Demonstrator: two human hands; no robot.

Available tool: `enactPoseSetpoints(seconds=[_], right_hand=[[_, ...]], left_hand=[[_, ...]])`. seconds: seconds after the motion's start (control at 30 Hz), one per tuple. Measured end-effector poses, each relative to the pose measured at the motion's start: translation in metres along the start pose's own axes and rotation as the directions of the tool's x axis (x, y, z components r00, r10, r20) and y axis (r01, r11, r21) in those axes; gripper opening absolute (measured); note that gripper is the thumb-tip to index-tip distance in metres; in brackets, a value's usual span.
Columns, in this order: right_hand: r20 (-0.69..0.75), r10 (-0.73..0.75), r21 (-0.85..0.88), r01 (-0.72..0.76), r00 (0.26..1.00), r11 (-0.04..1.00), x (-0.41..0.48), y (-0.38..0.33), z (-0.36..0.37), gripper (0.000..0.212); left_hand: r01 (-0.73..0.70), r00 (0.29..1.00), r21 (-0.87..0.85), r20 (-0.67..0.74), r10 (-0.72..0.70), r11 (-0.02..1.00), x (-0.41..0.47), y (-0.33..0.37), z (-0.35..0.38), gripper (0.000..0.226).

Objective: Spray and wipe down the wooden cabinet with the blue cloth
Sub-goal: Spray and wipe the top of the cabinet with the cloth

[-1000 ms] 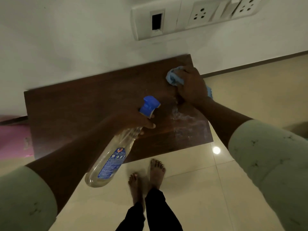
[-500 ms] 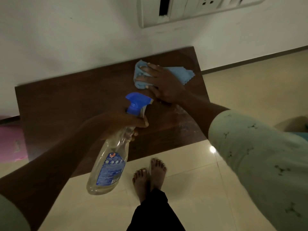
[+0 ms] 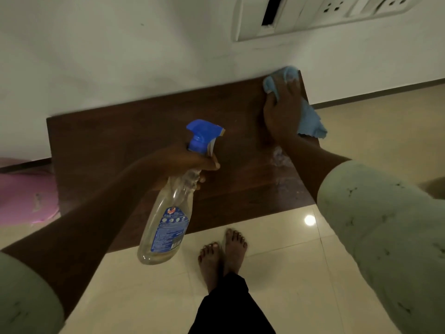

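Observation:
The dark wooden cabinet top runs along the white wall. My right hand presses the blue cloth flat on the top's far right corner, with cloth showing beyond the fingertips and trailing off the right edge. Wet spray streaks shine on the wood nearer to me. My left hand grips the neck of a clear spray bottle with a blue trigger head, held above the cabinet's front middle, its base hanging over the floor.
A white socket and switch panel sits on the wall above the cabinet. A pink object lies left of the cabinet. My bare feet stand on glossy beige tiles close to the cabinet's front edge.
My right hand has swept the cloth from the middle back of the top over to the far right corner. The left hand still holds the bottle in about the same spot.

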State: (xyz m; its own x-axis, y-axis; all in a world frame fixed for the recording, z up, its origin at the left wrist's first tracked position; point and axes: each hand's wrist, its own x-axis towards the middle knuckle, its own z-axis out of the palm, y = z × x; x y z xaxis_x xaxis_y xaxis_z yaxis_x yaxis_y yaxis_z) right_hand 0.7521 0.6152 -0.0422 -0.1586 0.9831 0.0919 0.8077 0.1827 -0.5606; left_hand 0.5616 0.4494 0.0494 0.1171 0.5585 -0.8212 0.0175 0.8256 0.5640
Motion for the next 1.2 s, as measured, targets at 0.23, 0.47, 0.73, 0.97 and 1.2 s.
enactPoseSetpoints(seconds=[0.23,0.47,0.73,0.97,1.2], right_hand=[[0.485,-0.571,0.198,0.553,0.662,0.809,-0.057,-0.034,0.012,0.045],[0.307,-0.123,-0.190,0.187,0.944,0.964,0.001,0.061,-0.086,0.032],[0.082,-0.151,0.138,0.139,0.985,0.981,0.002,-0.006,-0.095,0.032],[0.012,-0.104,0.256,0.097,0.995,0.962,-0.005,0.032,-0.113,0.037],[-0.096,-0.124,0.305,0.147,0.988,0.941,0.012,0.052,-0.134,0.028]], left_hand=[[-0.012,1.000,0.036,0.012,0.012,0.999,0.000,-0.010,0.013,0.069],[-0.016,1.000,0.067,-0.014,0.017,0.998,-0.009,-0.011,0.012,0.042],[-0.054,0.996,0.097,-0.065,0.061,0.994,-0.005,0.005,0.033,0.048],[-0.006,1.000,0.163,0.005,0.006,0.987,0.006,-0.001,0.105,0.043],[-0.064,0.997,0.285,-0.020,0.073,0.956,0.004,-0.008,0.128,0.039]])
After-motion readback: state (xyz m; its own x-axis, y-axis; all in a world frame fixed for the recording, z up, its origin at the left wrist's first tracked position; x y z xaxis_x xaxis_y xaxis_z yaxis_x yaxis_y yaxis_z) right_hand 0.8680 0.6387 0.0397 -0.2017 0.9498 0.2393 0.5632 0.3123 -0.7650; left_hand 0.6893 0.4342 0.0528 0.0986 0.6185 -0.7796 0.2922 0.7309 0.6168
